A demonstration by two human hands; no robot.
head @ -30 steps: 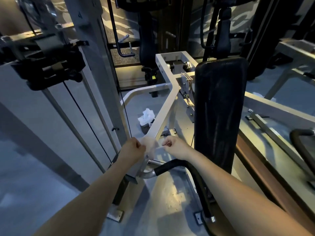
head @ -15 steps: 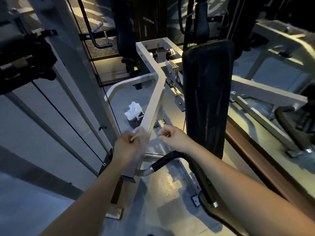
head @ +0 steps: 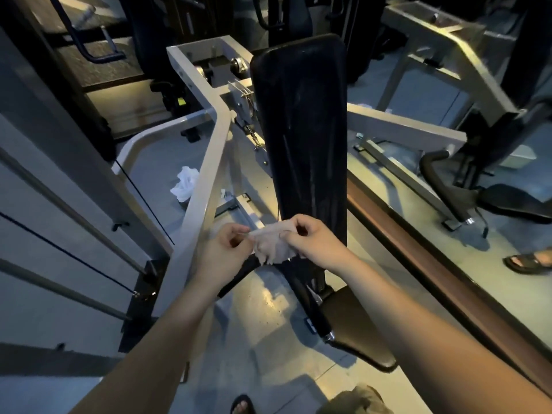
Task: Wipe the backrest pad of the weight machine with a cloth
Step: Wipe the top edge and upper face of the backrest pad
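The black backrest pad (head: 300, 121) stands upright in the middle of the view, with pale streaks on its surface. A small whitish cloth (head: 273, 245) is stretched between both hands just in front of the pad's lower end. My left hand (head: 227, 249) pinches the cloth's left edge. My right hand (head: 310, 240) pinches its upper right part. The cloth hangs crumpled below my fingers and does not touch the pad.
A white metal frame arm (head: 206, 180) slants down left of the pad. A crumpled white cloth (head: 185, 183) lies on the floor behind it. The dark seat (head: 355, 333) sits below the pad. Another person's sandalled foot (head: 525, 261) stands at right. Cables and rods run at left.
Both hands moved right, from the white frame arm to in front of the pad's lower end. The cloth is now spread between both hands. The view shifted so the pad sits central.
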